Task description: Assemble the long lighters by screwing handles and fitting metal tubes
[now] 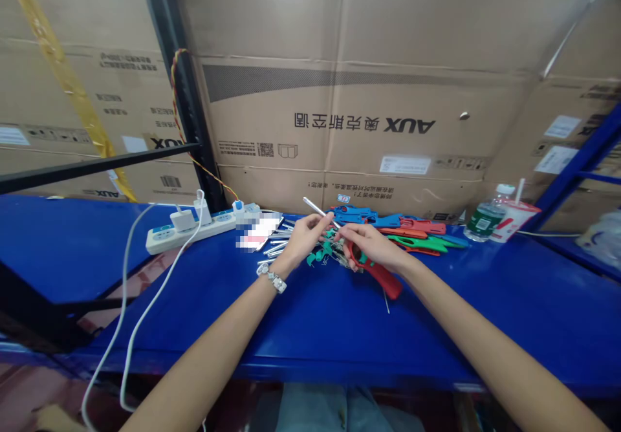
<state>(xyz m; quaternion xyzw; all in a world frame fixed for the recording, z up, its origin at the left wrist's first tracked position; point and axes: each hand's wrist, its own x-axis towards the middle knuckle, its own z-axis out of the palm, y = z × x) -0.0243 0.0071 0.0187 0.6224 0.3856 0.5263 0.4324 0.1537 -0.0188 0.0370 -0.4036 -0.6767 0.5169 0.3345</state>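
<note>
My left hand (306,237) is closed with thumb and fingers pinching a thin silver metal tube (313,205), which slants up to the left. Close beside it, my right hand (372,243) curls around a red plastic piece with a pistol-like handle (385,281). Its thumb and forefinger are near the tube's lower end; whether they touch it I cannot tell. Small green parts (319,251) lie beneath the hands, along with small metal bits partly hidden by the fingers. More silver tubes (275,249) are spread left of my left hand.
Blue plastic pieces (356,215), red ones (427,226) and green ones (422,243) are piled behind my right hand. A phone (259,233), power strip (216,226) and white cables (158,299) are leftward; a bottle (484,215) and cup (517,220) rightward. Cardboard boxes (272,108) stand behind the blue table (339,328).
</note>
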